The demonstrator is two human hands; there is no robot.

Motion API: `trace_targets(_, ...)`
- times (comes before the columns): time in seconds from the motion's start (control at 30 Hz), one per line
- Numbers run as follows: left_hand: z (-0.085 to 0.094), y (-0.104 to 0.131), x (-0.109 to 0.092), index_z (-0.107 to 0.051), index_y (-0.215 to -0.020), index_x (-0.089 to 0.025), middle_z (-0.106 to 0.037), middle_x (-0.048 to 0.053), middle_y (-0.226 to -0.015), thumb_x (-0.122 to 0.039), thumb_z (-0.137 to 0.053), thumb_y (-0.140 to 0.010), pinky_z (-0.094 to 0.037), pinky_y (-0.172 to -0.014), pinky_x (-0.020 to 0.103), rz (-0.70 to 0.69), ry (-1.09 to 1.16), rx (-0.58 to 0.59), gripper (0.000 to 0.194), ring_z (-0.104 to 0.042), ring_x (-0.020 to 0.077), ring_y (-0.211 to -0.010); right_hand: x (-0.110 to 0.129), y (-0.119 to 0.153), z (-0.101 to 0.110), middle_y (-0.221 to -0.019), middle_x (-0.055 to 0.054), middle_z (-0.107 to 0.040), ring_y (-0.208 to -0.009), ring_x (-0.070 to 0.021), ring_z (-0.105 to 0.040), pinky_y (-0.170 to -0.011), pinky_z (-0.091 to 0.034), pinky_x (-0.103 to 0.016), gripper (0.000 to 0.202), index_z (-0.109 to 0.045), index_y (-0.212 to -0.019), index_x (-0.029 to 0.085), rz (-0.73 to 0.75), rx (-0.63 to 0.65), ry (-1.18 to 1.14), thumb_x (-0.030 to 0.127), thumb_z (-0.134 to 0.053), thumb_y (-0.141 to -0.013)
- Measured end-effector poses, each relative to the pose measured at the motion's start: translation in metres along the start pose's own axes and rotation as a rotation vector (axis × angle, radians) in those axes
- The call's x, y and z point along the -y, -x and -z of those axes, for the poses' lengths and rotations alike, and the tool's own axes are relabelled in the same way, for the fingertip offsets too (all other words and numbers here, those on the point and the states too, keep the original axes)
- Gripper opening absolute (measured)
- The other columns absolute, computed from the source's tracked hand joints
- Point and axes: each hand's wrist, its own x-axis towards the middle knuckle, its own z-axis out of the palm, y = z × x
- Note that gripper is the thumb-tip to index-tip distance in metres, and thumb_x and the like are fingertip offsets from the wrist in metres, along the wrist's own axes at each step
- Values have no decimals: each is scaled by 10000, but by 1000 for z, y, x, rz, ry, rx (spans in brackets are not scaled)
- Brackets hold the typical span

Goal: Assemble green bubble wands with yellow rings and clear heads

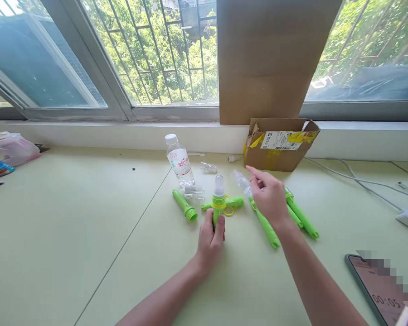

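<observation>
My left hand [211,240] is wrapped round a green plastic handle [218,202], held upright. It has a yellow ring, a white collar and a clear domed tip. My right hand [269,195] hovers at the right, index finger stretched out and the other fingers partly curled, with nothing visible in it. Below its fingers lies another green handle [267,228] with a blurred clear part [240,181] at its top end. A threaded green tube [185,206] lies left of my left hand. Behind that hand is a green piece [236,202] beside a loose yellow ring [228,211].
More green handles [304,217] lie right of my right hand. Clear plastic caps [194,194] rest near a water bottle [180,160]. A cardboard box [275,156] stands by the wall. A phone [374,290], white cables [363,179] and a plastic bag [15,147] lie farther out.
</observation>
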Motion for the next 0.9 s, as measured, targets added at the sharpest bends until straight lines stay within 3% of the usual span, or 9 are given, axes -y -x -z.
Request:
trace_targets(0.13,0,-1,1,-397,-825,-207,-399,-75,-545,-471,-396,-948,-318,-492,218,13,-10,30,291,-360,89,-482,-2,9,10,-870,-66,-654,-678,-169,-558,-664,-442,-288,400,-596,-1256,182,2,25,92,248,-399,-913)
trace_targets(0.27,-1,-4,3,-413,-839,-204,-406,-75,-542,-484,-386,-948,-325,-490,217,16,6,2,302,-368,84,-471,0,39,-14,-899,-71,-648,-733,-191,-587,-593,-394,-274,337,-605,-1204,229,117,301,317,261,-453,-906)
trace_targets(0.33,-1,-5,4,-422,-853,-203,-413,-74,-544,-491,-393,-944,-322,-479,217,25,19,2,304,-373,84,-464,0,57,-26,-853,-70,-627,-755,-202,-579,-557,-362,-266,266,-634,-1106,226,171,359,409,250,-471,-897)
trace_targets(0.47,-1,-5,5,-427,-860,-205,-399,-75,-551,-503,-411,-934,-319,-463,209,39,41,28,308,-376,84,-471,-5,86,-35,-864,-73,-607,-839,-200,-554,-644,-378,-271,238,-642,-997,202,259,294,384,210,-416,-920)
trace_targets(0.6,-1,-5,8,-414,-837,-208,-386,-80,-554,-499,-434,-925,-337,-467,205,52,83,39,304,-371,82,-467,-6,97,-34,-857,-86,-594,-853,-214,-530,-682,-365,-287,219,-635,-856,184,265,232,385,277,-444,-907)
trace_targets(0.73,-1,-5,9,-396,-808,-210,-385,-80,-573,-483,-433,-929,-355,-497,212,28,64,38,301,-366,79,-470,-9,98,-37,-706,-55,-564,-704,-176,-511,-644,-329,-281,304,-558,-665,175,286,247,384,299,-427,-910)
trace_targets(0.9,1,-5,7,-414,-811,-206,-355,-82,-559,-452,-457,-923,-294,-466,213,22,-12,76,274,-314,79,-453,-16,96,-40,-597,-14,-540,-526,-123,-449,-518,-229,-266,366,-530,-644,177,236,222,356,312,-375,-947)
